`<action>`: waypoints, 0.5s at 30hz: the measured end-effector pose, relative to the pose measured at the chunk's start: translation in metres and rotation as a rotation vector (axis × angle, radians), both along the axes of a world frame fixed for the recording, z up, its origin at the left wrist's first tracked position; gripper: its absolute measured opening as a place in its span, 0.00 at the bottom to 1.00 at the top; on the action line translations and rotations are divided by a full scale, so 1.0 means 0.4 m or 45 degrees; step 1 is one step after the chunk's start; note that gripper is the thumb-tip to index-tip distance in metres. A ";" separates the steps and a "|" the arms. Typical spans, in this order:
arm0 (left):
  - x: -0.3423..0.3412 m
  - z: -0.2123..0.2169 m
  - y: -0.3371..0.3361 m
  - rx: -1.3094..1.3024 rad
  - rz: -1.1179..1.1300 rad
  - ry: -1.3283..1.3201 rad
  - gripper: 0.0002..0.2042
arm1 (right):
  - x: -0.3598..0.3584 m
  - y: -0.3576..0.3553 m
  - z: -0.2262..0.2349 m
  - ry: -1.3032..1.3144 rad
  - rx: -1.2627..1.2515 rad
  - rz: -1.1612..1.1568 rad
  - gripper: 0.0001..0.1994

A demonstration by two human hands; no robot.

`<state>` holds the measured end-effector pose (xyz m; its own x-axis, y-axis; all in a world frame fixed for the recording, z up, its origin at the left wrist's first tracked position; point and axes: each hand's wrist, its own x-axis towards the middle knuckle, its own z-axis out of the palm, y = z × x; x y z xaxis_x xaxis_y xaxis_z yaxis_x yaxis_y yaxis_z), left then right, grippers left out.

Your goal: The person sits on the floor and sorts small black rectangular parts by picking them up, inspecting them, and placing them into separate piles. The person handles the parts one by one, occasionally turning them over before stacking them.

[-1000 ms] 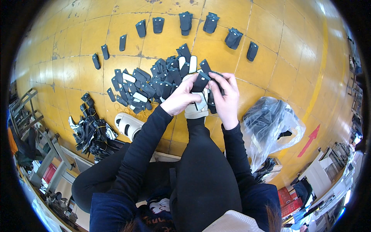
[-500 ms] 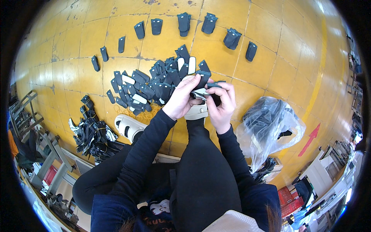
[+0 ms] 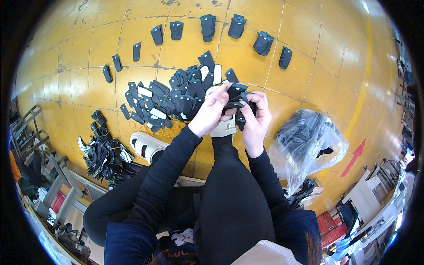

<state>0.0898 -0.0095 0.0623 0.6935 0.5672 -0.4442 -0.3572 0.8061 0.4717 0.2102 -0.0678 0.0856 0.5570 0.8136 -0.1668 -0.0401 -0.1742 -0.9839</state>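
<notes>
My left hand (image 3: 213,111) is closed on dark fabric pieces (image 3: 239,87), long flat tabs with a greenish edge and a small pale label. Close by on the right, my right hand (image 3: 257,118) pinches more dark pieces (image 3: 240,118) between thumb and fingers. The two hands almost meet, and their fingers partly hide where the pieces overlap. Just beyond them on the floor lies a loose heap of similar dark pieces (image 3: 185,88), several showing white backs. An arc of small dark stacks (image 3: 207,29) runs across the floor farther away.
On the right is a clear plastic bag (image 3: 304,141) with dark contents. At left, bundled dark pieces (image 3: 108,150) lie tied together. Yellow-orange strands (image 3: 167,131) spread beside the heap, near my beige clog (image 3: 145,143). Metal frames (image 3: 57,176) stand at far left.
The pale underside that showed between my fingers is out of sight, and dark faces show there instead. My right fingers have shifted their grip, with another piece's edge raised between the hands.
</notes>
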 end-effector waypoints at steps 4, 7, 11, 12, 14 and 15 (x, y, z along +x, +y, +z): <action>0.026 0.013 0.003 0.303 -0.035 0.282 0.21 | -0.005 0.000 -0.020 0.145 -0.033 -0.092 0.03; 0.036 0.010 -0.008 0.343 -0.003 0.420 0.20 | -0.010 -0.005 -0.038 0.536 -0.080 -0.223 0.02; 0.055 0.005 -0.022 0.300 0.111 0.598 0.19 | -0.024 -0.008 -0.026 0.915 -0.125 -0.362 0.04; 0.058 0.007 -0.022 0.285 0.113 0.626 0.19 | -0.027 -0.014 -0.034 0.946 -0.114 -0.389 0.04; 0.053 0.007 -0.024 0.255 0.100 0.617 0.18 | -0.027 -0.016 -0.042 1.023 -0.121 -0.444 0.04; 0.055 0.007 -0.027 0.249 0.108 0.619 0.17 | -0.023 -0.010 -0.046 1.067 -0.139 -0.473 0.04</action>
